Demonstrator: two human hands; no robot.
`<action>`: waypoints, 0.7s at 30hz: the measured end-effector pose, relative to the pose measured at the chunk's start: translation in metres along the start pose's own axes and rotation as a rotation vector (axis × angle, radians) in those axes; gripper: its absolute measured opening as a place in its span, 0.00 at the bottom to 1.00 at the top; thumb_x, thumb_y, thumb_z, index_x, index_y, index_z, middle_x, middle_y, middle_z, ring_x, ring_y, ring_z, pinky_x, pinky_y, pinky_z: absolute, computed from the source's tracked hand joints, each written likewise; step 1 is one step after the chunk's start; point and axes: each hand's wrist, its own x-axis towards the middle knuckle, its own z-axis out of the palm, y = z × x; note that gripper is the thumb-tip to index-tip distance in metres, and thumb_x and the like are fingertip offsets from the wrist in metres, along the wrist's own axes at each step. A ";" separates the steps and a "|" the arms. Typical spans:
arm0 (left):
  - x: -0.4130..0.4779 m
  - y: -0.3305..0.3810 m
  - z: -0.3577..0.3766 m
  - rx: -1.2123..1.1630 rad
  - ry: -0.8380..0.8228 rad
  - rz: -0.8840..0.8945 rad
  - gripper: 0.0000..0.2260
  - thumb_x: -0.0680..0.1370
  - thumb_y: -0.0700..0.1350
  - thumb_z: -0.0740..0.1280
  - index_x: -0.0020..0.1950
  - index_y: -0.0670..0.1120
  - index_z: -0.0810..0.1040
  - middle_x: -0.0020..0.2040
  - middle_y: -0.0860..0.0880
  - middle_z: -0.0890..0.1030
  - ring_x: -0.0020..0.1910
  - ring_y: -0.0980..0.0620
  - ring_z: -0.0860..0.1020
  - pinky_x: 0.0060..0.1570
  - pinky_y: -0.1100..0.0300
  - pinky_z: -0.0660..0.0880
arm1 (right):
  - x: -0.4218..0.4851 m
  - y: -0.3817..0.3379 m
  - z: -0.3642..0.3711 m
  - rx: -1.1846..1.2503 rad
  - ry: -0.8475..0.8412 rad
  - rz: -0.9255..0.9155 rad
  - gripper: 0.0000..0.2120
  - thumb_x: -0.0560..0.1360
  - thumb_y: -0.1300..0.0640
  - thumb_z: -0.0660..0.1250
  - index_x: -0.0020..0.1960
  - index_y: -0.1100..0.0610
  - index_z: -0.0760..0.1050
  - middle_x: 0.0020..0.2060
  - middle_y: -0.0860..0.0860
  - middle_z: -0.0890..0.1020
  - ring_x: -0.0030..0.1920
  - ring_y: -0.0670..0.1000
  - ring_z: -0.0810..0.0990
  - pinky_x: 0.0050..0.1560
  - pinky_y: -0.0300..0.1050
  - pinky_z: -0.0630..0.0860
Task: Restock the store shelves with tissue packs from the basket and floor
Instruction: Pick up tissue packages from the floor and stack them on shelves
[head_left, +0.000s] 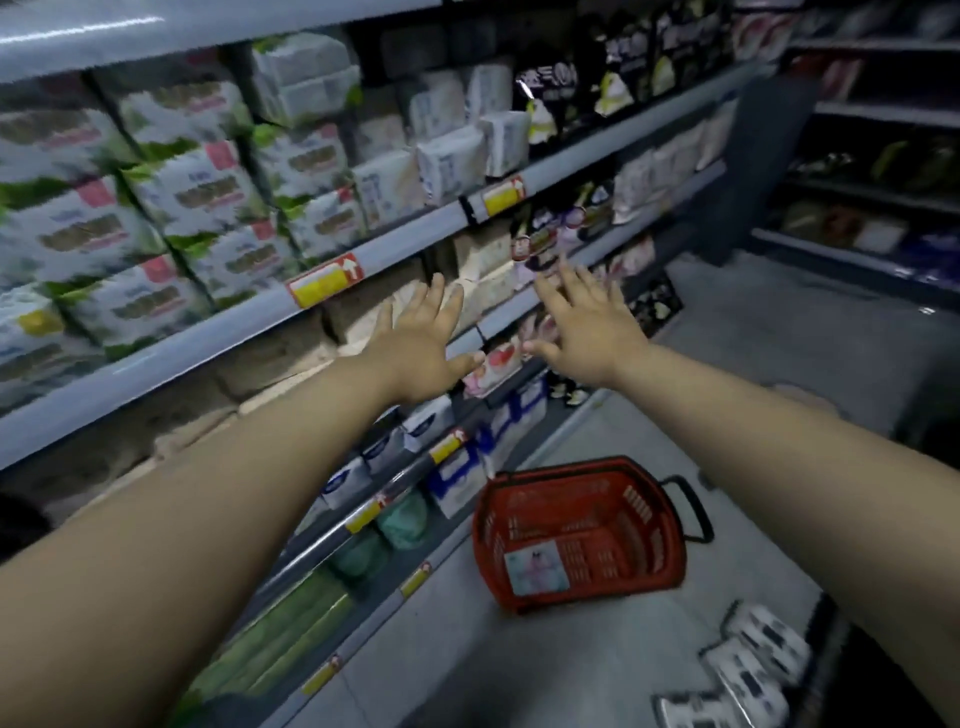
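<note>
Our left hand (421, 343) and right hand (587, 327) stretch wide and empty toward the shelves (156, 361). A red basket (647, 514) sits on the grey aisle floor (779, 332), packs (753, 660) nearby.

1. Illumination: dim, bluish
2. Shelf packs (202, 192) up-left of the basket (644, 519): heavy motion blur, print unreadable
3. Far right of the basket: deep shadow
4. Shelf rails (208, 332) left of the basket: bowed by wide-angle distortion
5. Top rail (78, 31) far up-left of the basket: pale glare streak
</note>
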 end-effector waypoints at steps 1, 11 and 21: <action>0.008 0.005 0.005 0.002 -0.013 0.047 0.37 0.81 0.63 0.53 0.79 0.50 0.36 0.79 0.48 0.33 0.78 0.48 0.37 0.74 0.44 0.37 | -0.006 0.006 0.005 0.013 -0.009 0.045 0.40 0.79 0.35 0.54 0.80 0.50 0.38 0.79 0.54 0.38 0.78 0.55 0.37 0.76 0.59 0.40; 0.057 0.022 0.060 0.107 -0.129 0.567 0.38 0.80 0.64 0.54 0.79 0.50 0.36 0.79 0.47 0.33 0.78 0.48 0.37 0.74 0.45 0.39 | -0.087 -0.019 0.079 0.090 0.061 0.618 0.40 0.78 0.36 0.57 0.80 0.52 0.42 0.79 0.57 0.43 0.79 0.58 0.41 0.75 0.61 0.44; -0.028 0.069 0.144 0.213 -0.296 1.097 0.38 0.80 0.63 0.56 0.80 0.49 0.39 0.79 0.46 0.36 0.79 0.48 0.38 0.74 0.43 0.38 | -0.262 -0.131 0.153 0.241 0.015 1.253 0.40 0.78 0.35 0.57 0.80 0.51 0.41 0.79 0.56 0.42 0.79 0.56 0.40 0.76 0.60 0.43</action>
